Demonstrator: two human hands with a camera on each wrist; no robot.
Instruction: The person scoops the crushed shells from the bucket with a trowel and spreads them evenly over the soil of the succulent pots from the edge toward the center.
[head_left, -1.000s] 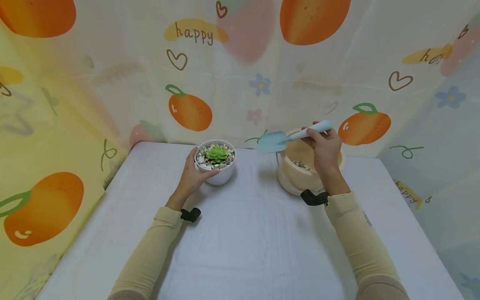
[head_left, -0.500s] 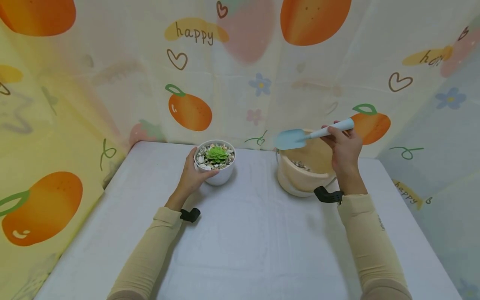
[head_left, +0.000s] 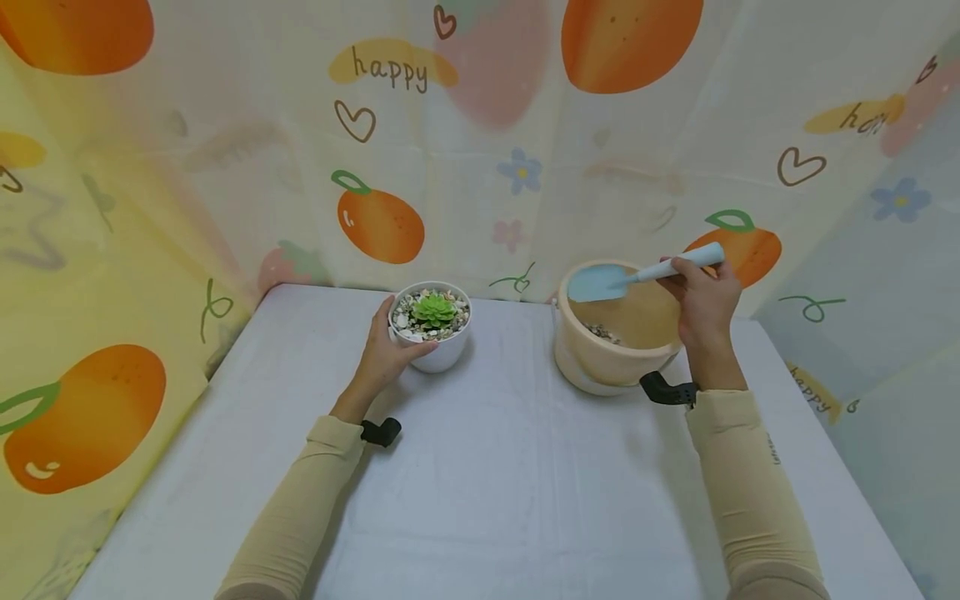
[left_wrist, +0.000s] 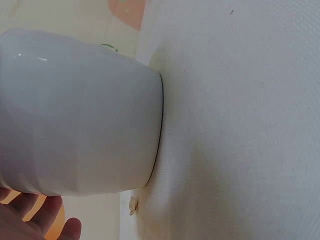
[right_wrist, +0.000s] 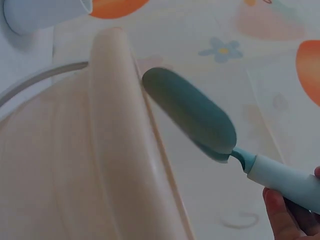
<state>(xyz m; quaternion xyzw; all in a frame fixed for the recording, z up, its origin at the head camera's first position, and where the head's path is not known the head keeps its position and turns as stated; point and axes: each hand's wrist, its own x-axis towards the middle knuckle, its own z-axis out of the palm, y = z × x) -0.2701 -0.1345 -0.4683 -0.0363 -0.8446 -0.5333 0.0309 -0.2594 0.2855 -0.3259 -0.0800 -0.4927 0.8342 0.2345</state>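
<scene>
A white flowerpot [head_left: 438, 358] stands upright on the table, filled with pebbles around a green succulent [head_left: 433, 309]. My left hand [head_left: 381, 357] holds it from the left, thumb across the front just below the rim and fingers round the far side. In the left wrist view the pot's base [left_wrist: 150, 125] rests on the white cloth. My right hand [head_left: 707, 304] grips a pale blue hand trowel [head_left: 600, 283] by its handle. The trowel's blade overlaps the mouth of a cream bucket [head_left: 600, 367]. Some pebbles [head_left: 602, 332] lie at the bucket's bottom.
White cloth covers the table [head_left: 480, 483]. A fruit-printed curtain [head_left: 472, 167] hangs behind the table and along both sides. The bucket has a thin handle [right_wrist: 45, 77] folded down outside its wall, and it stands to the right of the flowerpot near the back edge.
My right hand has carried the trowel to the right, from between the pot and bucket to over the bucket's mouth. The left hand and flowerpot have stayed in place.
</scene>
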